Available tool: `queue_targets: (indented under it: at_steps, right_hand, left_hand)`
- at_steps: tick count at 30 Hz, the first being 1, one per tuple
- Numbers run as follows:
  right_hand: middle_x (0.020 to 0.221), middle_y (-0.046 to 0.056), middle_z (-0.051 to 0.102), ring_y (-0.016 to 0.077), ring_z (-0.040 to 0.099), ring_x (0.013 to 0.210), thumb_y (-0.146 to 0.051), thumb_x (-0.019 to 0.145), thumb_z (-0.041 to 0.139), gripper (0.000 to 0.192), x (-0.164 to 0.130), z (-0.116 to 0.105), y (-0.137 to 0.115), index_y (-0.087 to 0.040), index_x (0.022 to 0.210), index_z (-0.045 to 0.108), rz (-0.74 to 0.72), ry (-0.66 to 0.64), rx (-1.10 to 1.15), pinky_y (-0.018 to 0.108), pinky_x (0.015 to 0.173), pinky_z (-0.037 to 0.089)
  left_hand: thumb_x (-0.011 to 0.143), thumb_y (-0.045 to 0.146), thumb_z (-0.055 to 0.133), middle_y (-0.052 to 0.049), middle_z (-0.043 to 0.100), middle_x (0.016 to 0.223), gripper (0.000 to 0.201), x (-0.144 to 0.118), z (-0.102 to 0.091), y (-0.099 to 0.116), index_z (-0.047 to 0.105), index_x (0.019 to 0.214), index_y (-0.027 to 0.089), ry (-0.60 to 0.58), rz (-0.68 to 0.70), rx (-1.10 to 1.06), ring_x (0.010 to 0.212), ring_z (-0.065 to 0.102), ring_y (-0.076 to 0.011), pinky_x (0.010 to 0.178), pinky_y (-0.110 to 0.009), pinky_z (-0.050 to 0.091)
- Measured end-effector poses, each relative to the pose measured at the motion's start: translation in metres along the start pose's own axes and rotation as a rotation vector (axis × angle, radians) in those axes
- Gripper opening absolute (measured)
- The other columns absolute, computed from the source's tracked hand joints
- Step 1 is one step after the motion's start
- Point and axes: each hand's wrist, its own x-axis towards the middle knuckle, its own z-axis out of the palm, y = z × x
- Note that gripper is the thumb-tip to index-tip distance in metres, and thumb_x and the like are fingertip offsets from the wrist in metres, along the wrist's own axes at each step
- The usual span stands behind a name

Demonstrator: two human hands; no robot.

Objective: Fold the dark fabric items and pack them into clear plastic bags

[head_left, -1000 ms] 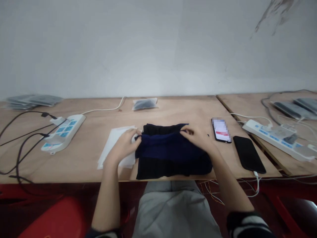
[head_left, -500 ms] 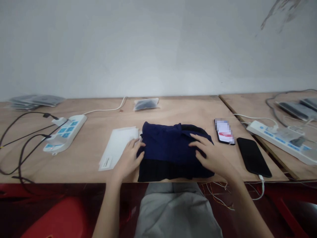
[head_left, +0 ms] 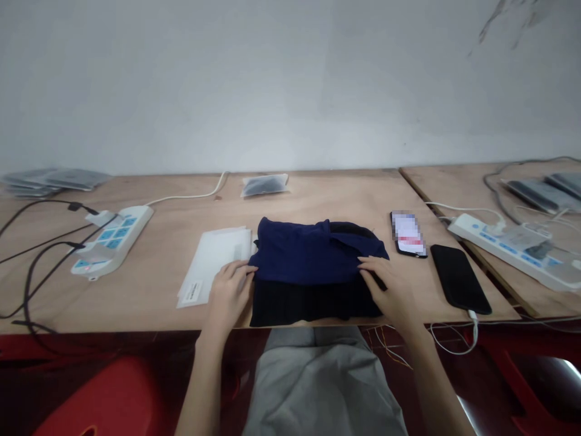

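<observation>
A folded garment lies in front of me at the table's front edge, its navy cloth [head_left: 304, 251] over a black part [head_left: 299, 303]. My left hand [head_left: 230, 292] is at the left edge of the navy cloth, thumb and fingertips closed on it. On the right side my right hand [head_left: 385, 287] pinches the lower edge of the navy cloth between thumb and fingers. White plastic bags [head_left: 211, 260] with a printed label lie flat just left of the garment, partly behind my left hand.
Left stands a power strip [head_left: 113, 239] with black cables; another power strip [head_left: 512, 248] is at the right. A phone with a lit screen [head_left: 408, 235] and a dark charging phone [head_left: 459, 281] lie right of the garment. Bagged packets [head_left: 264, 185] sit near the wall.
Both hands have gone from spread fingers to closed on the navy cloth's edges. The navy lower edge sits slightly farther from me, with more black showing. The view has shifted a little.
</observation>
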Motion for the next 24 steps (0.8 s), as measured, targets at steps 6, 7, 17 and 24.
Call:
queue_targets:
  at_steps: [6, 7, 17, 24]
  right_hand:
    - [0.089, 0.007, 0.073, 0.0232, 0.067, 0.079, -0.039, 0.093, 0.052, 0.026, 0.070, -0.009, 0.006, -0.021, 0.096, 0.070, 0.097, 0.096, -0.059, 0.039, 0.076, 0.054]
    - [0.084, 0.006, 0.072, 0.0228, 0.066, 0.075, -0.040, 0.092, 0.053, 0.026, 0.085, -0.010, 0.007, -0.021, 0.093, 0.070, 0.091, 0.114, -0.088, 0.038, 0.073, 0.053]
    - [0.076, 0.001, 0.064, 0.0165, 0.060, 0.069, -0.040, 0.094, 0.054, 0.022, 0.159, -0.059, -0.039, -0.021, 0.089, 0.065, -0.028, 0.420, 0.176, 0.031, 0.066, 0.050]
    - [0.073, -0.001, 0.062, 0.0126, 0.058, 0.067, -0.036, 0.089, 0.066, 0.015, 0.145, -0.105, -0.071, -0.021, 0.087, 0.069, 0.027, 0.464, 0.360, 0.025, 0.061, 0.044]
  left_hand:
    - [0.089, 0.025, 0.051, -0.008, 0.063, 0.118, 0.015, 0.061, -0.011, 0.008, 0.064, 0.096, 0.021, 0.190, -0.038, -0.130, 0.107, 0.061, -0.0225, 0.080, -0.033, 0.054]
    - [0.087, 0.024, 0.052, -0.008, 0.065, 0.115, 0.014, 0.077, -0.012, 0.008, 0.064, 0.093, 0.021, 0.227, -0.030, -0.140, 0.103, 0.062, -0.0216, 0.078, -0.032, 0.053]
    - [0.088, 0.020, 0.056, -0.001, 0.066, 0.092, 0.010, 0.161, -0.073, 0.048, 0.063, 0.096, 0.019, 0.556, 0.151, -0.454, 0.090, 0.063, -0.0135, 0.080, -0.025, 0.049]
    - [0.086, 0.022, 0.067, 0.003, 0.059, 0.073, 0.013, 0.134, -0.123, 0.088, 0.064, 0.098, 0.021, 0.636, 0.118, -0.706, 0.059, 0.050, -0.0080, 0.052, -0.022, 0.035]
